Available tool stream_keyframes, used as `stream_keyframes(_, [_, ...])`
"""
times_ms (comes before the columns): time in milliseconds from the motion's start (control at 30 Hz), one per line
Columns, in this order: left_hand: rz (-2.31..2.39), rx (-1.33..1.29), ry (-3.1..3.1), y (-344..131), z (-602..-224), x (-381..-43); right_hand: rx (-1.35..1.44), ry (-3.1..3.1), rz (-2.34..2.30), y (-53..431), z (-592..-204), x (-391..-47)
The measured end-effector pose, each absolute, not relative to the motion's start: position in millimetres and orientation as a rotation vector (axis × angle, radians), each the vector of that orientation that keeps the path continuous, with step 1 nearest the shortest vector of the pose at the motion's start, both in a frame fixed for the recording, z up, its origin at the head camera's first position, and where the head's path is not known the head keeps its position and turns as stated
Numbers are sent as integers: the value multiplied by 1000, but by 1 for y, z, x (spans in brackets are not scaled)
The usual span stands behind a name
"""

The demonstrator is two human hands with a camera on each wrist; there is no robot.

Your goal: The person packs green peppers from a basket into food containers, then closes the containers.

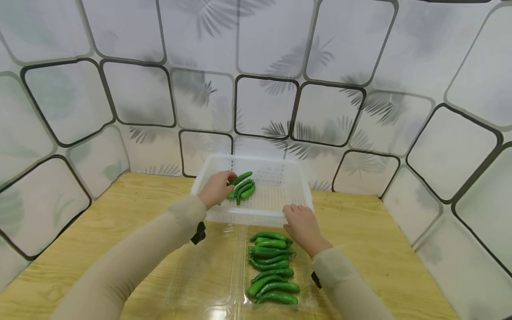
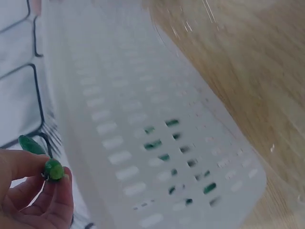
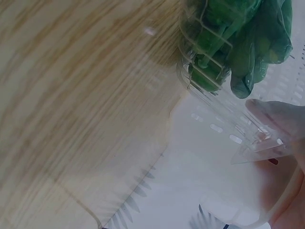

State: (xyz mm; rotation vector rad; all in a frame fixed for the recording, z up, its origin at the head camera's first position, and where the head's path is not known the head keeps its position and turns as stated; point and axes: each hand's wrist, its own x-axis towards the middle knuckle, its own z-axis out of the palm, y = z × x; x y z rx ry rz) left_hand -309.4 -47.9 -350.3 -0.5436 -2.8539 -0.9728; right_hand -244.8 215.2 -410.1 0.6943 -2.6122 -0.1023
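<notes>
My left hand (image 1: pixel 218 189) pinches a green chili pepper (image 1: pixel 242 178) above the left part of a white plastic basket (image 1: pixel 298 180). The left wrist view gives the stem end of this pepper (image 2: pixel 54 170) between thumb and fingers. Below it, several more chili peppers (image 1: pixel 245 190) lie on the basket floor. My right hand (image 1: pixel 302 224) grips the basket's near rim toward the right, fingertips over the edge, thumb beside a clear plastic corner (image 3: pixel 259 138). A clear hinged plastic box (image 1: pixel 240 266) lies in front, its right half holding a column of chili peppers (image 1: pixel 274 266).
Under everything is a wooden table (image 1: pixel 360 249). A patterned wall covering (image 1: pixel 264 106) rises behind the basket and along both sides. The box's left half (image 1: pixel 204 262) lies flat on the wood, in front of the basket.
</notes>
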Motion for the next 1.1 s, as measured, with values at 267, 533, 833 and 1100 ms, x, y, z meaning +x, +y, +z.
stream_keyframes(267, [-978, -722, -2774, -37, -345, -273, 692, -2632, -90, 215, -410, -246])
stream_keyframes(533, [-1044, -859, -2831, -24, -345, -248, 701, -2604, -85, 216, -411, -247])
stream_keyframes(833, [-1057, -989, -2890, -15, -354, -235, 713, -2587, -97, 215, -412, -249])
stream_keyframes(1100, [-983, -1165, -2899, -4, -364, -225, 711, -2587, -77, 216, -411, -247])
